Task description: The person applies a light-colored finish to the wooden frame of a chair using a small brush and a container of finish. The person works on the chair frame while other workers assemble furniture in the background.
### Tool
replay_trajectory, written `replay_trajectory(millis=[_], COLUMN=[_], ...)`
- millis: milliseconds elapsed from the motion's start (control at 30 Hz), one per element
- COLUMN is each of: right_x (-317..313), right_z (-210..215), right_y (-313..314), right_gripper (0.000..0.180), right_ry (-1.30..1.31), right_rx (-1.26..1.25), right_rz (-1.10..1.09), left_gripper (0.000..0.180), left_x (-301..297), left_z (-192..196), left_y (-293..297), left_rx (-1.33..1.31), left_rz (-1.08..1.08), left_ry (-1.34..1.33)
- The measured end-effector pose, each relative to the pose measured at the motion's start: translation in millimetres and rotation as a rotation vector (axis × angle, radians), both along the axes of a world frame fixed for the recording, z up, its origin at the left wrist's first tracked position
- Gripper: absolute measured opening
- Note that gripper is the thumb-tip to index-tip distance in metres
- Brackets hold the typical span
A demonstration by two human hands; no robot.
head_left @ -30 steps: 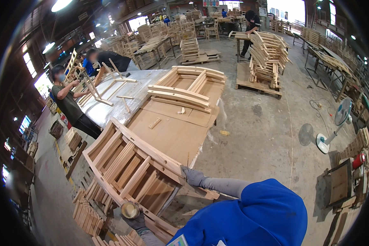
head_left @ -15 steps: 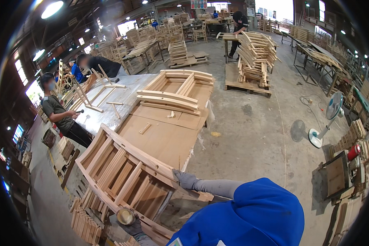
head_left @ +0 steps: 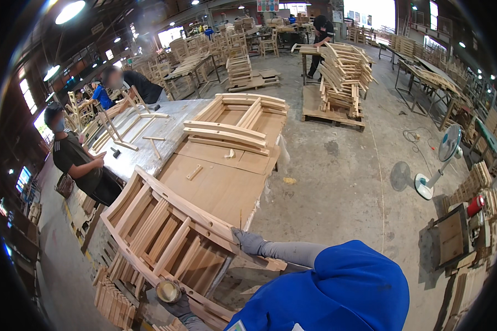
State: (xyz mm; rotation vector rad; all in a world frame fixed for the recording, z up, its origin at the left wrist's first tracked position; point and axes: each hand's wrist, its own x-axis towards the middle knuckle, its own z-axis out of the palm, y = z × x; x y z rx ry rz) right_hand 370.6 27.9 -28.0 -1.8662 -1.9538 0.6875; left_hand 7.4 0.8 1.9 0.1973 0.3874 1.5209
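Observation:
A curved wooden frame [head_left: 190,204], with crossbars between two long rails, lies across the near end of the work table. My left hand [head_left: 176,309], in a grey glove, is closed around a small round cup [head_left: 169,292] with pale yellowish stuff inside, beside the near rail. At the right end of the far rail is my right hand [head_left: 249,241], also gloved. Its fingers are closed, and a thin upright stick [head_left: 241,218] rises from them; its lower end is hidden. Several loose wooden bars [head_left: 163,243] show beneath the frame.
Assembled frames [head_left: 232,124] and a short wood piece [head_left: 194,172] lie on the cardboard-covered table [head_left: 204,193]. Across it, a co-worker [head_left: 77,157] stands near a mallet [head_left: 116,153]. A pedestal fan [head_left: 439,160] stands right; stacked parts [head_left: 116,300] sit at lower left.
The co-worker at the left has let go of the mallet, which now lies on the table, and has shifted posture. My hands and the frame have barely moved.

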Motion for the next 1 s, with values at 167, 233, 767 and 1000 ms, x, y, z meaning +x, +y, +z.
replay_trajectory(millis=[167,233,767,1000], right_x=[-1,0,15,-3], right_z=[-3,-4,-21,-9], right_y=[1,2,9,5], right_gripper=[0.066,0.066,0.074,0.073], right_ry=[0.0,0.009,0.061,0.062], right_rx=[0.014,0.036,0.042,0.065], right_rz=[0.004,0.001,-0.015,-0.032], left_gripper=[0.055,0.054,0.057,0.064], left_x=[-1,-1,13,-11], left_z=[-4,-6,-3,-13], left_y=[0,1,9,7], left_rx=[0.07,0.081,0.049,0.229], left_rz=[0.01,0.014,0.01,-0.126], left_ry=[0.031,0.03,0.093,-0.142])
